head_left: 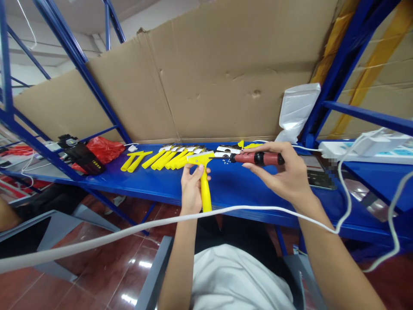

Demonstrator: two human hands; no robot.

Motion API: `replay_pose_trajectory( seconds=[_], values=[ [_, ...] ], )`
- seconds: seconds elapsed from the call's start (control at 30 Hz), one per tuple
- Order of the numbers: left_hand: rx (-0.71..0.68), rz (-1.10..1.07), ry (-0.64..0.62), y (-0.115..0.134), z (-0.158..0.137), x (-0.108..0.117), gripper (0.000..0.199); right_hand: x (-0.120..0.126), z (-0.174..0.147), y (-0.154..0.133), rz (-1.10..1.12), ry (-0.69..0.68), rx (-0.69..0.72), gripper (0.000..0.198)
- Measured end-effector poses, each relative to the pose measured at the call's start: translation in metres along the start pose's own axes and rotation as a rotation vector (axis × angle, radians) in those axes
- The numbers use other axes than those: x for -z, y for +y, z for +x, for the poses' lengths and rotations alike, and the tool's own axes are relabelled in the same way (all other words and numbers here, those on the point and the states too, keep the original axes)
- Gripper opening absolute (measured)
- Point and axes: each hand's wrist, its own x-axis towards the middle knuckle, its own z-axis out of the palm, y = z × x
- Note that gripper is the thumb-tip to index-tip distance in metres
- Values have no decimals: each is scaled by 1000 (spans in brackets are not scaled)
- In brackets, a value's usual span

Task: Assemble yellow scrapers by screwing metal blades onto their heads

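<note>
My left hand [190,189] is closed around a yellow scraper [205,191], held upright with its wide head and metal strip at the top. My right hand [290,172] grips a red and black screwdriver [263,158] lying level, its shaft pointing left. The screwdriver's tip meets the right side of the scraper head; whether it sits in a screw is too small to tell. Just behind the shaft are metal blades [222,149] and several tiny screws [225,162]. A row of yellow scrapers [169,160] lies to the left on the blue bench [155,184].
Two yellow handles [135,162] lie left of the row. Farther left are a black bottle [82,155] and a red plastic bag [105,148]. A white cable [245,208] crosses in front of my forearms. A power strip [364,153] and a flat dark device [318,168] are at right.
</note>
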Motion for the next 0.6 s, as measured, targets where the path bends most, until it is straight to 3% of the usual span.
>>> replay_pose_trajectory(
  seconds=[0.17, 0.37, 0.5, 0.6],
  values=[
    [2, 18, -5, 1, 0, -1, 58, 0, 0, 4, -53, 10, 14, 40],
    [9, 17, -13, 2, 0, -2, 58, -3, 0, -4, 212, -57, -77, 47],
    [20, 26, -29, 2, 0, -1, 57, -3, -4, 0, 33, 11, -5, 40],
    [32, 29, -54, 0, 2, 0, 57, -4, -4, 1, -20, 83, 24, 47]
  ],
)
